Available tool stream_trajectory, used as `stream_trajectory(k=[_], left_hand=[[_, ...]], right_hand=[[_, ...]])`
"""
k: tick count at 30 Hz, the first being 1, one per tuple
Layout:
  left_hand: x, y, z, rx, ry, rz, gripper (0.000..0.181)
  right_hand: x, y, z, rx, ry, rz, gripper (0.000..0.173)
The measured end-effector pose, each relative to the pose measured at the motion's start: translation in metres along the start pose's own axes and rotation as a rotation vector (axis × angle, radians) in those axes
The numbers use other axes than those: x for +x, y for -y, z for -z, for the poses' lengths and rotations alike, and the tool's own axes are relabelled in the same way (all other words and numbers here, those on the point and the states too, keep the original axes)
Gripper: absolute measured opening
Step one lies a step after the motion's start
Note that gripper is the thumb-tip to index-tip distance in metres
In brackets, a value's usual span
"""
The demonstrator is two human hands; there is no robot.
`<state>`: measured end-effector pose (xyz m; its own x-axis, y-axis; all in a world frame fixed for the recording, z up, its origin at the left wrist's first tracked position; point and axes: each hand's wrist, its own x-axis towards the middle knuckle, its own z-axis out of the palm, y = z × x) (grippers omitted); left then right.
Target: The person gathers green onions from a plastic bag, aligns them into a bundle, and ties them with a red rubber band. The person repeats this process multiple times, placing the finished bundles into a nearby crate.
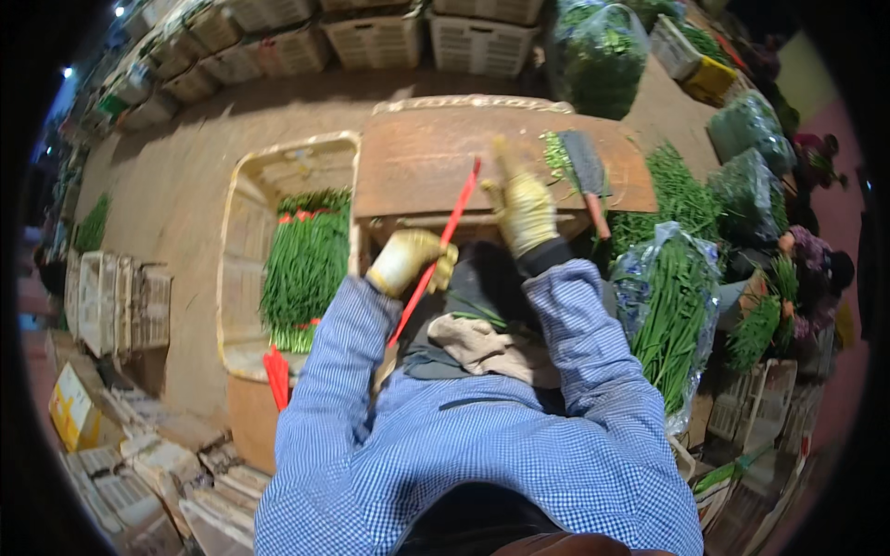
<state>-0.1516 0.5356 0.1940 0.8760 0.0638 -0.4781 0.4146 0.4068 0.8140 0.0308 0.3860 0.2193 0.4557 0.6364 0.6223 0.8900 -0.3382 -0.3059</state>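
Observation:
My left hand (407,263), in a pale yellow glove, grips a thin red strip (455,212) around its middle. The strip slants up over the near edge of a wooden board (417,163). Gloved likewise and slightly blurred, my right hand (525,205) is raised above that edge, fingers apart, with nothing seen in it. To its right a cleaver (584,163) with a wide dark blade and a wooden handle lies on the board beside chopped pale green stem ends (555,154). A beige cloth (480,344) rests on my lap, with a few green stalks above it.
At left a plastic crate (233,208) holds green bundles (306,264) tied in red. Beside its near corner is a bunch of red strips (277,375). Loose greens (671,316) fill an open plastic bag at right. Crates (483,45) line the far side; a person (820,271) sits farther right.

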Motion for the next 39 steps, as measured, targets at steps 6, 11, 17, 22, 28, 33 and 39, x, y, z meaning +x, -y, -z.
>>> stream_trajectory(k=[6, 11, 17, 22, 28, 33, 39], left_hand=[[0.083, -0.04, 0.051, -0.125, -0.317, -0.019, 0.027], [0.131, -0.05, 0.068, -0.177, -0.427, 0.061, 0.026], [0.182, -0.044, 0.092, -0.157, -0.422, 0.058, 0.024], [0.209, -0.027, 0.128, 0.749, -0.851, -0.323, 0.04], [0.214, -0.006, 0.133, 1.442, -0.636, -0.436, 0.042], [0.211, -0.001, 0.155, 1.358, -0.606, -0.458, 0.05], [0.232, -0.025, 0.178, 1.3, -0.602, -0.286, 0.058]], right_hand=[[-0.041, 0.007, -0.014, 0.229, 0.315, 0.033, 0.084], [-0.034, 0.037, -0.047, 0.337, 0.445, 0.113, 0.079], [-0.027, 0.03, -0.112, 0.238, 0.452, 0.0, 0.022], [-0.015, 0.013, -0.155, 0.612, 0.494, -0.553, 0.024], [-0.014, 0.001, -0.15, 0.657, 0.63, -0.666, 0.034], [-0.042, -0.023, -0.044, 0.42, 0.462, -0.628, 0.042], [-0.244, -0.108, 0.175, 0.038, -0.316, -0.939, 0.02]])
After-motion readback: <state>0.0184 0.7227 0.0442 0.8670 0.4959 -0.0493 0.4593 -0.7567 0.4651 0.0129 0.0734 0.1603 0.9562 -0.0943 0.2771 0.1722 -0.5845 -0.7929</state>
